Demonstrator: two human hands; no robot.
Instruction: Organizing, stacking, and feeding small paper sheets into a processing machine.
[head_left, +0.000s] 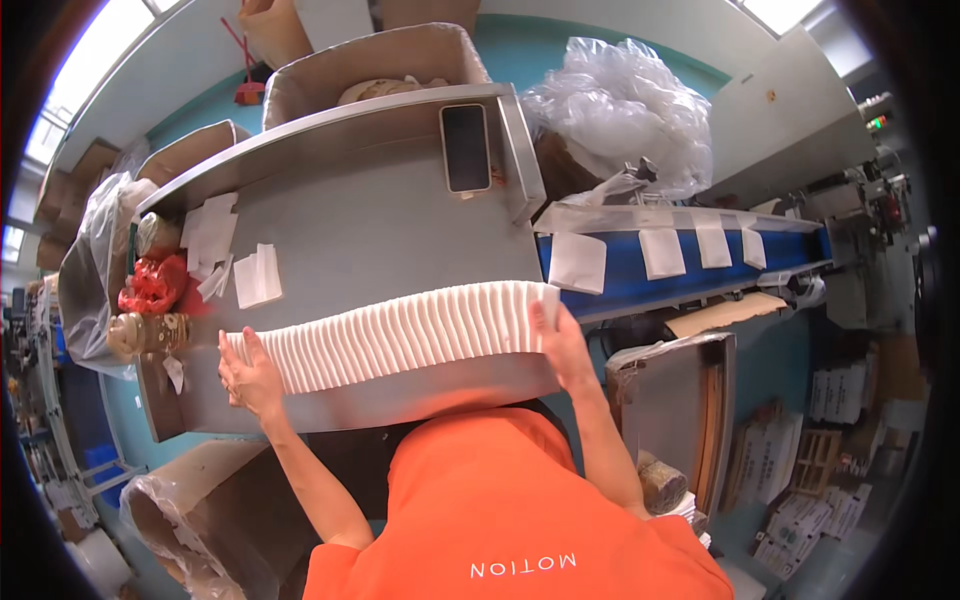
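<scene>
A long, slightly curved row of folded white sheets [400,335] stands on edge along the near side of a grey metal table [350,225]. Whether they are paper or cloth I cannot tell. My left hand [250,378] is closed around the left end of the row. At the other end, my right hand [565,345] presses against the last sheets, with its thumb over the near face. Between my two hands the row is squeezed together. A separate small stack of folded white sheets [259,276] lies beyond my left hand.
From the table's right end runs a blue conveyor belt [625,272] carrying several white folded squares [577,262]. A phone [466,149] lies at the back. Loose white sheets [209,236], a red plastic bag [155,286] and tape rolls [150,334] crowd the left edge. Raised metal walls border the table.
</scene>
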